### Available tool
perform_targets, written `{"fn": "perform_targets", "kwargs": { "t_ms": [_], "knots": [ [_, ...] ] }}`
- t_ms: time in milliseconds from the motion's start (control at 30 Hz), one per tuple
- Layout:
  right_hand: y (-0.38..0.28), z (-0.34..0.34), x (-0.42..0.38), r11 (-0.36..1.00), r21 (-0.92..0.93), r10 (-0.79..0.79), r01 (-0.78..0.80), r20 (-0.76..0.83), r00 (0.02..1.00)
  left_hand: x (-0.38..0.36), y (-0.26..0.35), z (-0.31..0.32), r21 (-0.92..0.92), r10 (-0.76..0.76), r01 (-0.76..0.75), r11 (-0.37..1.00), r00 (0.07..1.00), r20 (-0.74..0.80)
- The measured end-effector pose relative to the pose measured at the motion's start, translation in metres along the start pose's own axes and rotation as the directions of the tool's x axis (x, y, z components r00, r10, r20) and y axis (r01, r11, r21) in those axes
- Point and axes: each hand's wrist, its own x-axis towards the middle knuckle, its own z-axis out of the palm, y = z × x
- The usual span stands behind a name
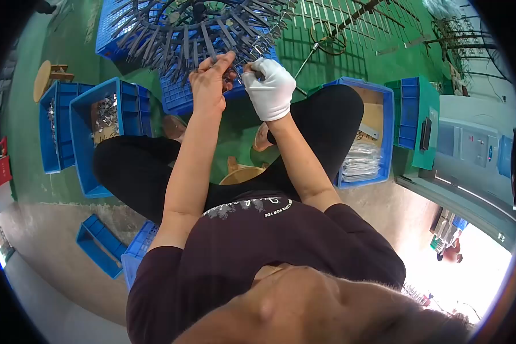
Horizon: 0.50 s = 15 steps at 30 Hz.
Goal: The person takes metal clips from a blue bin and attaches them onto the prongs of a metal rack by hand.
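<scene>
The fingers (pixel 227 58) of the bare left hand (pixel 208 86) were drawn narrow at the near rim of a round rack of dark, flat metal prongs (pixel 186 43), while those of the right hand in a white fabric glove (pixel 270 90) curled inward just beside them; whether either hand pinched a small piece, I could not tell. The rack, the thing being worked on, stood ahead at the hands, over a blue perforated plastic crate (pixel 176 98). The step in hand looked like close fingertip work around single prongs. The next move seemed to call for a steady left hand and a light, precise touch from the right, clear of neighbouring prong tips. A deep blue plastic bin (pixel 86 166) holding small shiny metal pieces (pixel 106 112) sat on the left; a blue-rimmed bin (pixel 389 132) with flat silvery bundles (pixel 361 163) sat on the right.
</scene>
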Motion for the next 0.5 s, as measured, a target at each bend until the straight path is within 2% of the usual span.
{"fn": "perform_targets", "kwargs": {
  "t_ms": [333, 500],
  "knots": [
    [0.0081, 0.0095, 0.0001, 0.999, -0.021, -0.043, 0.042, -0.044, 0.998, 0.0019, 0.0003, -0.0012, 0.011, 0.005, -0.005, 1.0, 1.0, 0.014],
    [0.0038, 0.005, 0.0023, 0.997, -0.047, -0.069, 0.068, -0.012, 0.998, 0.0018, 0.0002, -0.001, -0.003, 0.002, -0.002, 1.0, 1.0, 0.009]
  ]
}}
